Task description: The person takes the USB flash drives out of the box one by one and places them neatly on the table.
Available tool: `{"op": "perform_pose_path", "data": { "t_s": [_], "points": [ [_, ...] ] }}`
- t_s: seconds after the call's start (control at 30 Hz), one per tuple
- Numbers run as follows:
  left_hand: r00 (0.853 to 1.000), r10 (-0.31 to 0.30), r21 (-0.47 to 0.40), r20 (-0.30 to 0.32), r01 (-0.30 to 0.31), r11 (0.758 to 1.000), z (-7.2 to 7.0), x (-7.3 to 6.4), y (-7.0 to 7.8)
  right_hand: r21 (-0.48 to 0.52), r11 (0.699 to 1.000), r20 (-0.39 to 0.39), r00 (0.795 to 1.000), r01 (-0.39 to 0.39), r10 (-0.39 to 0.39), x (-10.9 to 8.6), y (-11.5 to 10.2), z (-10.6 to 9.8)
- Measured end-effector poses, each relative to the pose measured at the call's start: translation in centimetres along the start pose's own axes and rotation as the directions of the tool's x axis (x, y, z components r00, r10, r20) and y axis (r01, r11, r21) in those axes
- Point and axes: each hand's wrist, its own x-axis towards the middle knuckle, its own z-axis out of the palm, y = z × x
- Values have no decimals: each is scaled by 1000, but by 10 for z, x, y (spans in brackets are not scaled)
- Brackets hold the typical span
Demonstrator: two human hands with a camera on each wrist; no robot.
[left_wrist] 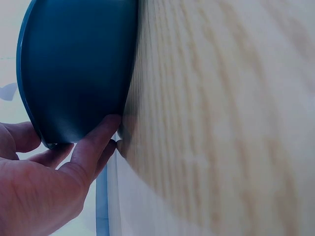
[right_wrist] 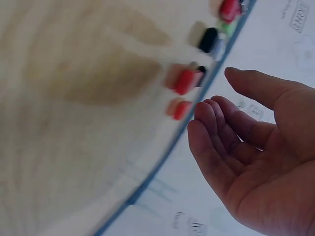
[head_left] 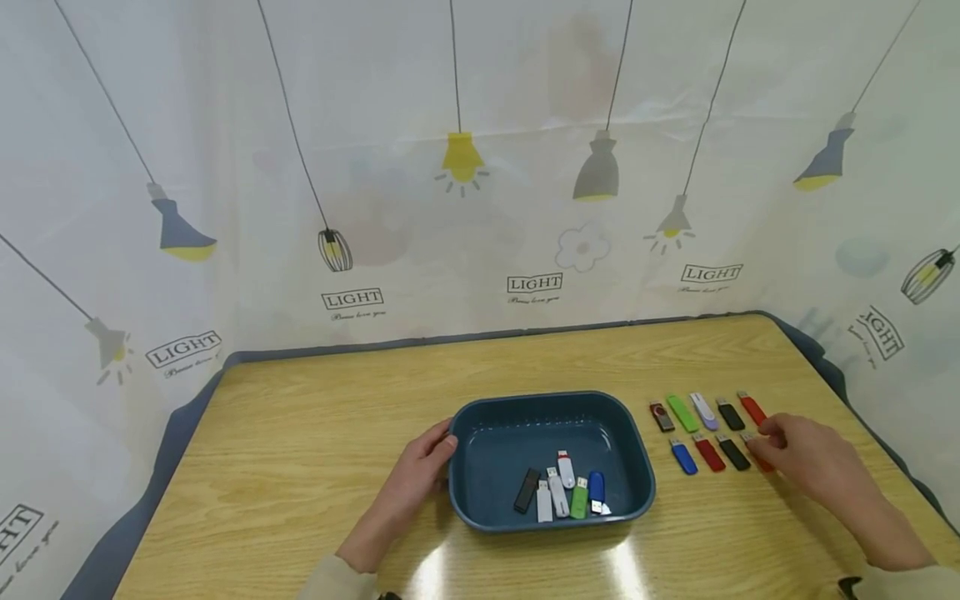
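My left hand (head_left: 411,473) grips the left end of a dark blue tray (head_left: 498,454); in the left wrist view its thumb is at the rim and its fingers lie against the outer wall. Inside the tray lie several USB sticks, among them a black one (head_left: 527,490), a green one (head_left: 579,498) and a blue one (head_left: 596,488). At the right, my right hand (head_left: 817,462) hovers at the end of two rows of USB sticks, partly covering a red USB stick (head_left: 764,464). In the right wrist view its thumb and loosely bent fingers are apart, with nothing between them.
The back row holds a red-and-silver swivel stick (head_left: 662,417), a green one (head_left: 682,413), a white-and-purple one (head_left: 704,411), a black one (head_left: 731,414) and a red one (head_left: 752,408). A patterned curtain (head_left: 420,250) surrounds the wooden table (head_left: 315,433).
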Motion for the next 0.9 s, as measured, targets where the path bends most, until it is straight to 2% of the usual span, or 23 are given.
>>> {"op": "perform_pose_path", "data": {
  "t_s": [0.2, 0.43, 0.63, 0.9],
  "points": [
    [1000, 9, 1, -3, -9, 1000, 0, 0, 1, 20, 998, -62, 996, 64, -63, -11, -33, -10],
    [1000, 6, -8, 8, -5, 1000, 0, 0, 1, -25, 985, -155, 972, 173, -175, -22, -76, -12],
    [1000, 5, 9, 7, -5, 1000, 0, -1, 1, -19, 977, -157, 965, 211, -212, -27, -107, -16],
    [1000, 9, 9, 1, -9, 1000, 0, -1, 1, -19, 948, -212, 925, 319, -316, -30, -141, -17]
  ]
}}
